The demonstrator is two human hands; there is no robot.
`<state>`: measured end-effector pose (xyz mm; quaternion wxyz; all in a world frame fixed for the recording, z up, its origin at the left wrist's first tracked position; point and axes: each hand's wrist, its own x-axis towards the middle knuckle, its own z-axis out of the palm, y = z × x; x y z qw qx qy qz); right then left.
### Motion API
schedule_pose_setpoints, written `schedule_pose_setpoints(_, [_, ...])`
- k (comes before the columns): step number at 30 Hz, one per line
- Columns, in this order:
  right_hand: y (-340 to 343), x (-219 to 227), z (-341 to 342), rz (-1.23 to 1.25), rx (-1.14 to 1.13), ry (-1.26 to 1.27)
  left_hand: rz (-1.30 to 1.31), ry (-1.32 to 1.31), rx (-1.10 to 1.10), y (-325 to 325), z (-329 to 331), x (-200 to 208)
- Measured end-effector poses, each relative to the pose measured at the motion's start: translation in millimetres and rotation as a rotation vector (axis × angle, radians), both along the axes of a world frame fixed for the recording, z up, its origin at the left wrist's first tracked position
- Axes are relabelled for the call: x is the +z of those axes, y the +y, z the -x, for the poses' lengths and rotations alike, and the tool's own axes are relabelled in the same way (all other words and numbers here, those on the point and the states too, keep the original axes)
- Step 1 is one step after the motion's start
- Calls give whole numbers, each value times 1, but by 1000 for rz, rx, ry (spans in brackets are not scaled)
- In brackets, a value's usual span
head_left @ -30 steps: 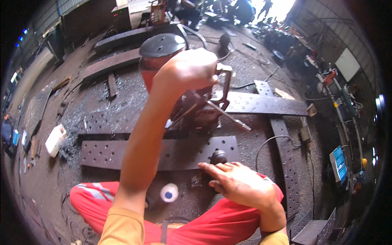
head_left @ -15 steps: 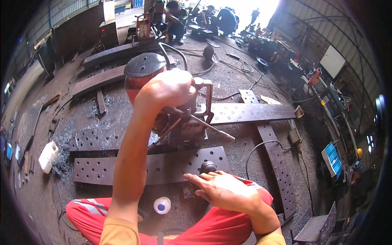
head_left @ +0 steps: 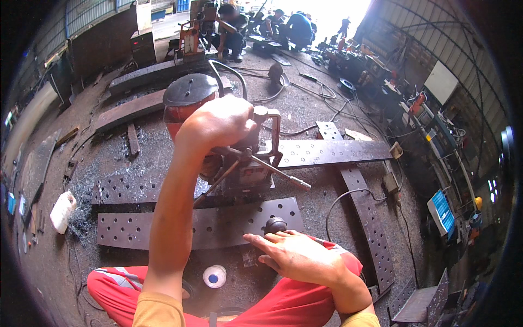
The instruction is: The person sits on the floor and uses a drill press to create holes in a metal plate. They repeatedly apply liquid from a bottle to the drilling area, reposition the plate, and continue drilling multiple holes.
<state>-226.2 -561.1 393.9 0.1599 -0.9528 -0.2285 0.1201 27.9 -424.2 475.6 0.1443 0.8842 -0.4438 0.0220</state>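
Note:
My left hand [head_left: 220, 121] is closed in a fist at the magnetic drill [head_left: 253, 177], apparently around a feed-handle spoke that the hand mostly hides. Two other metal spokes [head_left: 283, 174] slant down from the hub. The drill has a red motor body with a black cap [head_left: 190, 90]. In front of it lies a curved steel plate [head_left: 185, 226] with several drilled holes. My right hand [head_left: 302, 253] rests over my right knee, fingers stretched out, holding nothing visible. Just beyond its fingertips is a dark rounded knob-like piece [head_left: 275, 224]; whether they touch it I cannot tell.
A white bottle with a blue centre [head_left: 214, 277] stands before me. Further left are a white jug [head_left: 63, 212] and metal shavings [head_left: 81, 231]. Drilled steel bars [head_left: 368, 229] lie to the right, with cables [head_left: 332, 210] across the floor. Several people crouch at the back.
The whole view has shifted slightly. My left hand sits a touch lower in the picture, still at the drill; the right hand keeps its place.

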Motion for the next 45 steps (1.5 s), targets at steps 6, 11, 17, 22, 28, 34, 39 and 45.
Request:
schedule_pose_setpoints(6, [-1,2,1,3,3,-10,-11,-17,19,-2,2,1])
schedule_pose_setpoints(11, [1,5,-1,16,-9,11,47,-78,-17,0,-3,-7])
schedule_pose_setpoints(17, [5,8,-2,3,-21,20,22,-87,-19,5,-6,-8])
schedule_pose_setpoints(22, [8,10,-1,-7,-65,80,-70,-25,24,-2,-7,-5])
schedule_pose_setpoints(28, [8,12,-3,-3,-109,171,-40,10,22,4,-3,-2])
schedule_pose_setpoints(34, [6,11,-1,-17,-79,102,-63,-32,16,2,-2,-2])
schedule_pose_setpoints(39, [5,11,-1,-4,-72,106,-55,-65,5,-2,-1,-4])
schedule_pose_setpoints(45, [9,11,-3,-3,-78,125,-33,-65,20,4,0,-1])
